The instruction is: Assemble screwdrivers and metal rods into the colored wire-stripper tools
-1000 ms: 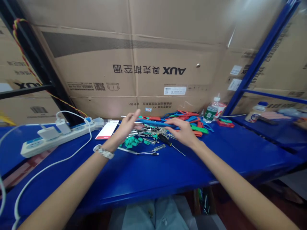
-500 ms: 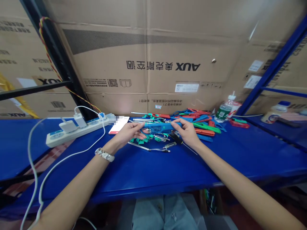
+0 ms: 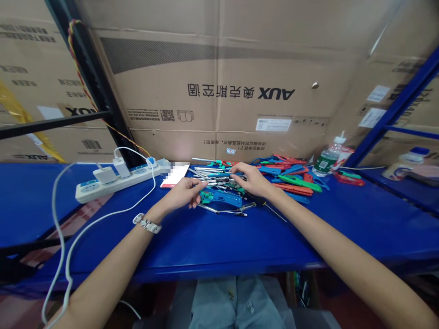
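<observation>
Low over a heap of lighter-like parts, my left hand is closed, thumb and forefinger pinching the end of a slim silvery metal part. My right hand is bent over the heap with its fingertips together at a narrow blue piece; what they grip is partly hidden. Between and below the hands a blue plastic casing lies on the table, beside green plastic bits. Closer to me are a metal tube with thin wires and a clear small tank.
Blue, red and green plastic casings are piled to the right. A thin screwdriver shaft sticks out by my right wrist. On the left are a white power strip with cables and a white card. A bottle stands at right.
The blue casing that both hands held up has come down onto the table. My hands have shifted to the metal parts behind it, and the view has turned slightly left.
</observation>
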Action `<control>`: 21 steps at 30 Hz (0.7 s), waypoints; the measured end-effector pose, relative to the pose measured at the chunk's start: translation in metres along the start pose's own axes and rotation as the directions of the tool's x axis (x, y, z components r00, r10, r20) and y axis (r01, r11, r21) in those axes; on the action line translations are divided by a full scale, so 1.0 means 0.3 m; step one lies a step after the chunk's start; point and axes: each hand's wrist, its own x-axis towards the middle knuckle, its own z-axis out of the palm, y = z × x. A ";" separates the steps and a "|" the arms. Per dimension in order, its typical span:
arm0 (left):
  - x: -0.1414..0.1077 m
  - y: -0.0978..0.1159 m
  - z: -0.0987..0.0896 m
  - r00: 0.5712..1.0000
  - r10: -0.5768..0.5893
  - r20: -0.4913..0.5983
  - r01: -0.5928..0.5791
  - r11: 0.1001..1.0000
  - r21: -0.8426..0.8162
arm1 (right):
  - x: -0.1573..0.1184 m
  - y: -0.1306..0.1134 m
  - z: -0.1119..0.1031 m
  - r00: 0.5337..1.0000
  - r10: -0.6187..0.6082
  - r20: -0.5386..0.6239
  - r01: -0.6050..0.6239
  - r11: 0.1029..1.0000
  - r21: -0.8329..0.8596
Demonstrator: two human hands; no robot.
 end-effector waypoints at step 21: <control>-0.007 0.006 0.044 0.923 0.367 -0.116 -0.314 0.893 0.324 | -0.144 -0.115 0.061 0.988 0.141 0.067 -0.147 0.984 0.097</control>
